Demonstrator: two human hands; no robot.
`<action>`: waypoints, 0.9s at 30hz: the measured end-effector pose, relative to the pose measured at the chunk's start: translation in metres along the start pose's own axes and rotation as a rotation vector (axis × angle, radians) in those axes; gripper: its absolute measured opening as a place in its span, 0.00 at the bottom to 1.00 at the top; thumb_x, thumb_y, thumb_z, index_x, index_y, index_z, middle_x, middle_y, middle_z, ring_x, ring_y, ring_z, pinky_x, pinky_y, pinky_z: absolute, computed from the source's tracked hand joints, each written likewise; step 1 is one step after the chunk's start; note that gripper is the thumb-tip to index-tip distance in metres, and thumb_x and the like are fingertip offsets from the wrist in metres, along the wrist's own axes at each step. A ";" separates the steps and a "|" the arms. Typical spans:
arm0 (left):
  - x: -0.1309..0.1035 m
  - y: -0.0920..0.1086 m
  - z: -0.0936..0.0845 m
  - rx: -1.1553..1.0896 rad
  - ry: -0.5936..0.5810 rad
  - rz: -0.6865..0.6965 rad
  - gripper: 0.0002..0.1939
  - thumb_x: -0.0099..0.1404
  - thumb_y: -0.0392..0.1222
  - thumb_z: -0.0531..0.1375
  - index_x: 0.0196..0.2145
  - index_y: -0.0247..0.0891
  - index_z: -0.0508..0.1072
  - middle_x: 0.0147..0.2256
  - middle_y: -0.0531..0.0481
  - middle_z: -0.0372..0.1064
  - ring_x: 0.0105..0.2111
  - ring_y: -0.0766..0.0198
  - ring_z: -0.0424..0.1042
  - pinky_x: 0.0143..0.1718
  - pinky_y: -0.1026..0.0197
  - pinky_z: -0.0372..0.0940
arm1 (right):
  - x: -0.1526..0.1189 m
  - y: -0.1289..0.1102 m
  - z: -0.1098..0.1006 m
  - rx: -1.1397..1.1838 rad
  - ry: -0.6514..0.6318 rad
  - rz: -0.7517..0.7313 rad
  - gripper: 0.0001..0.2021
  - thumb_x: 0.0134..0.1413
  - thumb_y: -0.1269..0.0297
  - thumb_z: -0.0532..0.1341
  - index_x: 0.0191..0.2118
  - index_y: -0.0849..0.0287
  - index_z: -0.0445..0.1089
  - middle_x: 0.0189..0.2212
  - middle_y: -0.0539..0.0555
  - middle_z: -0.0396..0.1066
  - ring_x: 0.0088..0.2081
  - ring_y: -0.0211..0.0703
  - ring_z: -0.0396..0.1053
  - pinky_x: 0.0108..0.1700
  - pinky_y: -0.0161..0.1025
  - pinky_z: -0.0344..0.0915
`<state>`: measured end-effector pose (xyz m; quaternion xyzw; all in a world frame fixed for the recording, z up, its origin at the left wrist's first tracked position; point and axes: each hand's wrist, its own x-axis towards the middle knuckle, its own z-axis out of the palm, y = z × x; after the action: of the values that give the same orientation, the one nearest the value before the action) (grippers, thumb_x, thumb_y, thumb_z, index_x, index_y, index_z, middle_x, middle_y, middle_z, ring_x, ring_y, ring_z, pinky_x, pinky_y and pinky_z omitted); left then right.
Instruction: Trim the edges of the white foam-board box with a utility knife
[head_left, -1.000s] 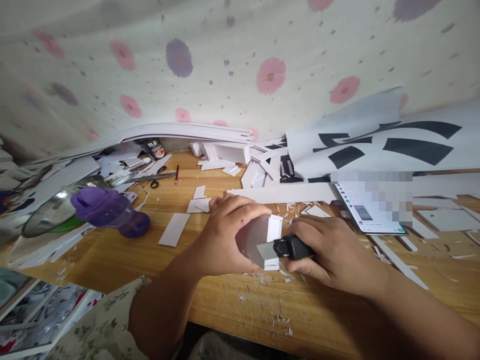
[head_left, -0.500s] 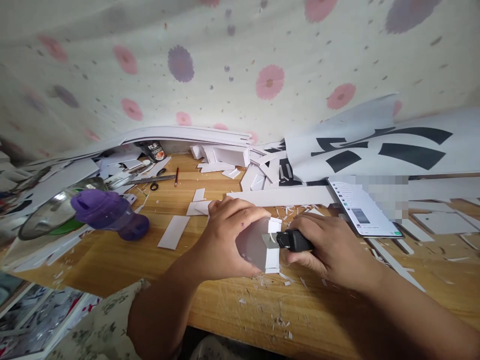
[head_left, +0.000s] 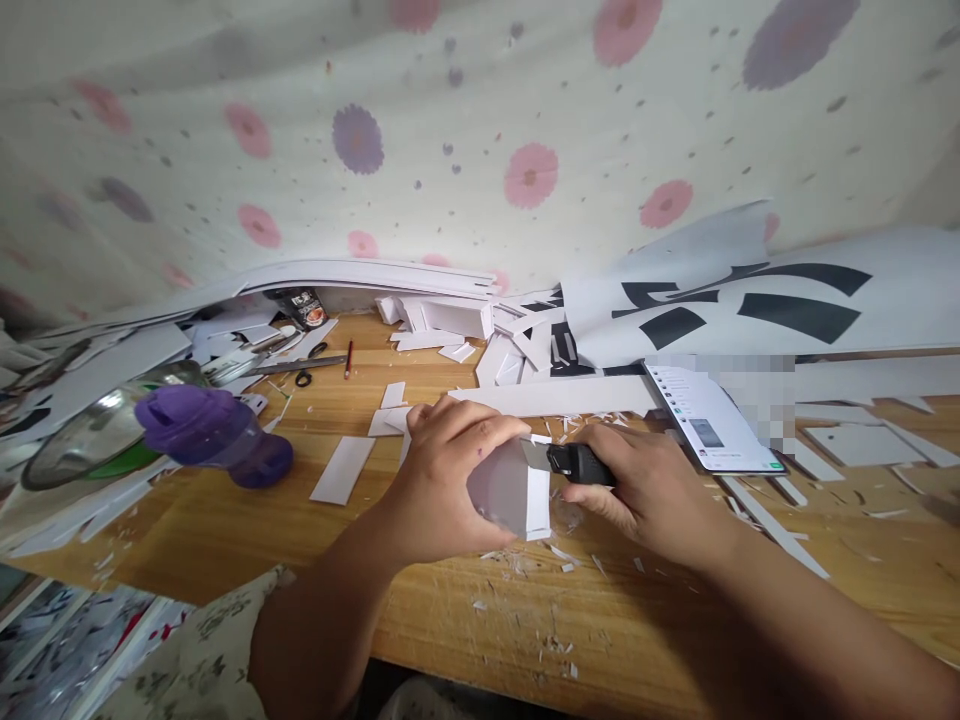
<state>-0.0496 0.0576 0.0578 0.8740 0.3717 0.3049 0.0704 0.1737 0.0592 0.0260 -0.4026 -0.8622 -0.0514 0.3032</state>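
Head view showed a wooden table (head_left: pixel 225 520) littered with white offcuts and shavings, a flowered cloth (head_left: pixel 450 130) hanging behind it. Big printed sheet (head_left: pixel 750 300) with black strokes lay at the far right, a stack of white boards (head_left: pixel 360 275) along the back edge. Purple bottle (head_left: pixel 206 432) lay on its side at the left, near a glass lid (head_left: pixel 97 430). Phone (head_left: pixel 709 418) lay just beside the right hand, screen lit. Scissors (head_left: pixel 309 362) and a red pencil (head_left: pixel 348 358) sat farther back. Left hand (head_left: pixel 442 480) was closed around a small white foam block (head_left: pixel 517 490), pressing it to the table near the front edge. Right hand (head_left: pixel 660 490) was wrapped tight on a black utility knife (head_left: pixel 574 462), its blade touching the block's top corner, just beside the left fingertips (head_left: pixel 502 432). Risk, as I judge it: the blade could slip off the foam edge toward those fingertips, since they sat so close to the cut line; the small block could also twist under pressure and spoil the cut.
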 end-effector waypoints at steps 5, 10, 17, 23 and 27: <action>0.002 -0.002 0.000 0.008 -0.028 -0.037 0.32 0.40 0.40 0.67 0.46 0.43 0.67 0.44 0.47 0.70 0.44 0.49 0.67 0.43 0.48 0.54 | 0.001 -0.001 0.002 -0.022 0.038 0.023 0.28 0.61 0.39 0.42 0.28 0.59 0.62 0.20 0.53 0.67 0.21 0.41 0.65 0.22 0.36 0.57; -0.006 0.004 -0.008 0.139 -0.081 -0.130 0.32 0.44 0.46 0.68 0.48 0.44 0.67 0.45 0.48 0.69 0.46 0.48 0.64 0.45 0.46 0.51 | -0.007 0.004 0.003 0.029 0.075 0.120 0.22 0.63 0.45 0.46 0.34 0.59 0.64 0.22 0.53 0.71 0.22 0.43 0.68 0.23 0.36 0.61; -0.036 0.005 -0.005 0.263 -0.235 -0.113 0.23 0.53 0.45 0.64 0.47 0.44 0.66 0.43 0.51 0.69 0.45 0.53 0.62 0.45 0.48 0.49 | -0.014 0.011 0.022 0.114 -0.036 0.163 0.17 0.62 0.49 0.50 0.39 0.57 0.66 0.29 0.56 0.76 0.24 0.46 0.72 0.22 0.37 0.63; -0.043 -0.002 -0.004 0.253 -0.214 -0.096 0.22 0.55 0.42 0.63 0.48 0.44 0.65 0.45 0.49 0.68 0.46 0.53 0.61 0.45 0.48 0.49 | -0.017 0.015 0.027 0.121 -0.085 0.184 0.15 0.61 0.50 0.51 0.42 0.56 0.66 0.32 0.56 0.77 0.28 0.49 0.74 0.24 0.39 0.65; -0.041 -0.004 -0.007 0.274 -0.276 -0.028 0.22 0.55 0.43 0.64 0.48 0.44 0.65 0.45 0.50 0.69 0.46 0.53 0.62 0.42 0.49 0.50 | -0.015 0.018 0.028 0.120 -0.095 0.162 0.15 0.61 0.50 0.52 0.43 0.55 0.66 0.31 0.56 0.77 0.26 0.47 0.74 0.24 0.38 0.65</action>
<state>-0.0782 0.0314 0.0417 0.9038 0.4085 0.1276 0.0052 0.1804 0.0713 -0.0081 -0.4540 -0.8419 0.0441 0.2885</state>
